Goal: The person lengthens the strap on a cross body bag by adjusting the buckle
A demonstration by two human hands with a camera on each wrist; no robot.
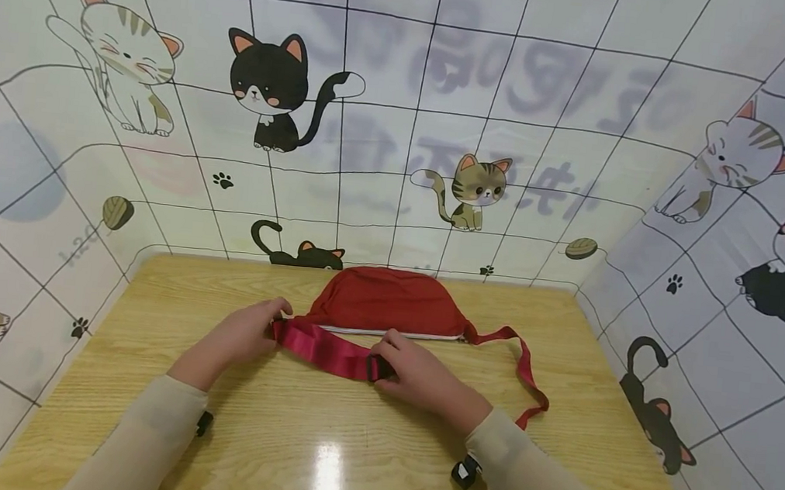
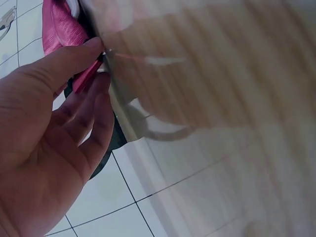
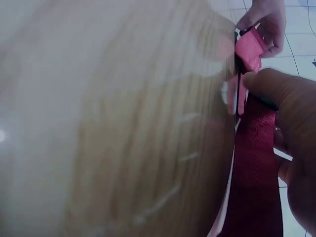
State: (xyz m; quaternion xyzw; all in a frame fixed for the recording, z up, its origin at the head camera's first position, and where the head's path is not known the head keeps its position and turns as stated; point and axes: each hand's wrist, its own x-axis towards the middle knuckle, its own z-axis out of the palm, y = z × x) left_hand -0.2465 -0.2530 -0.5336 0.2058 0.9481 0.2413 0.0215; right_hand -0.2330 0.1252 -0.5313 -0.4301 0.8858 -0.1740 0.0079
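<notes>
A red waist bag [image 1: 390, 303] lies at the far side of the wooden table, its white zipper edge facing me. Its wide strap [image 1: 327, 351] runs in front of the bag between both hands. My left hand [image 1: 244, 335] pinches the strap near the bag's left corner between thumb and fingers; a small black part shows there. With thumb and fingers, my right hand [image 1: 416, 375] holds the black buckle [image 1: 379, 368] at the strap's other end. In the right wrist view the red bag [image 3: 254, 173] passes beside that hand, and the left hand [image 3: 269, 22] appears beyond it.
The bag's other strap [image 1: 525, 365] trails loosely over the table [image 1: 375, 446] to the right of the bag, partly behind the right forearm. Walls with cat drawings [image 1: 269, 86] enclose the table at the back and both sides.
</notes>
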